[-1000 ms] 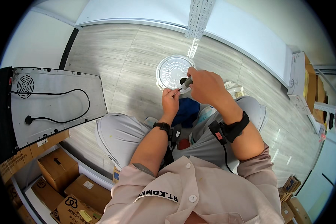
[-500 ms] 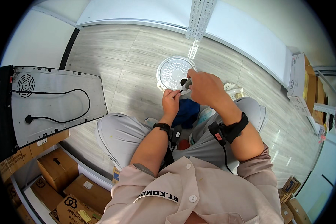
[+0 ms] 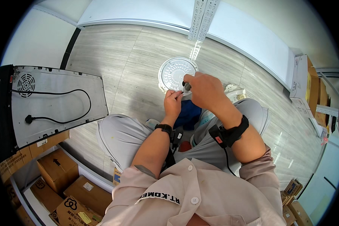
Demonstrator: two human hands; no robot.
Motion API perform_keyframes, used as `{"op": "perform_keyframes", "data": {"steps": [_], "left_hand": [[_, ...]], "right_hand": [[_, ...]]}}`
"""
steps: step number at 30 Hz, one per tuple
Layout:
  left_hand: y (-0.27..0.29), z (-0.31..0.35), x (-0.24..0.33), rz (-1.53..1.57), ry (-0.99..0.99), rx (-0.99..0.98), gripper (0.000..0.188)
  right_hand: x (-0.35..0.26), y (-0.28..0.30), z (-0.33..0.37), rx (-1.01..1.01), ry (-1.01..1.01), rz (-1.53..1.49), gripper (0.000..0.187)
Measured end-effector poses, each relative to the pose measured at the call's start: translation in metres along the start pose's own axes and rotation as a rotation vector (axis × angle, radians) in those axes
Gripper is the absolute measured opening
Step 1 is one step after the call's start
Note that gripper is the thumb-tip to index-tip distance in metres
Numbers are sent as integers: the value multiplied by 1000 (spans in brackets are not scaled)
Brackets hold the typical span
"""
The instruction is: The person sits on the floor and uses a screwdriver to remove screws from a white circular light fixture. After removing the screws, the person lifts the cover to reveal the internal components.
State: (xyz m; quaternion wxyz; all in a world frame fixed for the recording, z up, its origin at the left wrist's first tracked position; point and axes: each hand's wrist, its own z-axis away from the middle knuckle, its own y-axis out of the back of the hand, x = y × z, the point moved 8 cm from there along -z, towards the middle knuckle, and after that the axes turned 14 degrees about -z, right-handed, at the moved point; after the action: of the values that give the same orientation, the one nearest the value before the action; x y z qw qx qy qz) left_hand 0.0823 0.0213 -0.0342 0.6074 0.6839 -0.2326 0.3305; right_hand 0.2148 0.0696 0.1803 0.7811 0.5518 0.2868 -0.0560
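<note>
A round, ribbed silvery-white disc-shaped part (image 3: pixel 173 71) lies on the floor ahead of my crossed legs. My right hand (image 3: pixel 206 88) is closed around the grey and black handle of a screwdriver (image 3: pixel 187 86), over the disc's near right edge. The screwdriver's dark tip points at the fingertips of my left hand (image 3: pixel 172 103). Those left fingers are pinched together near the disc's near edge. Whatever is between them is too small to make out. Below my hands sits a dark blue cloth item (image 3: pixel 189 115), partly hidden by my right wrist.
A white moulded part (image 3: pixel 235 92) lies beside my right knee. To my left stands a metal appliance panel (image 3: pixel 56 107) with a black power cord (image 3: pixel 87 101) across it. Cardboard boxes (image 3: pixel 58 169) fill the lower left; an open carton (image 3: pixel 303 81) stands right. A perforated metal post (image 3: pixel 202 19) rises ahead.
My right hand has turned and shifted slightly toward me and to the left, and the screwdriver handle has tilted with it. My left hand has barely moved.
</note>
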Motion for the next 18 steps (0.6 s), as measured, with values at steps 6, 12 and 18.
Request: {"op": "perform_keyframes", "data": {"steps": [6, 12, 18], "left_hand": [[2, 0, 4, -31, -51, 3, 16], [-2, 1, -4, 58, -20, 19, 8], [-8, -1, -10, 49, 38, 1, 6]], "right_hand": [[-6, -4, 1, 45, 22, 53, 26], [-11, -10, 3, 197, 53, 111, 45], [-20, -12, 4, 176, -32, 143, 51]]}}
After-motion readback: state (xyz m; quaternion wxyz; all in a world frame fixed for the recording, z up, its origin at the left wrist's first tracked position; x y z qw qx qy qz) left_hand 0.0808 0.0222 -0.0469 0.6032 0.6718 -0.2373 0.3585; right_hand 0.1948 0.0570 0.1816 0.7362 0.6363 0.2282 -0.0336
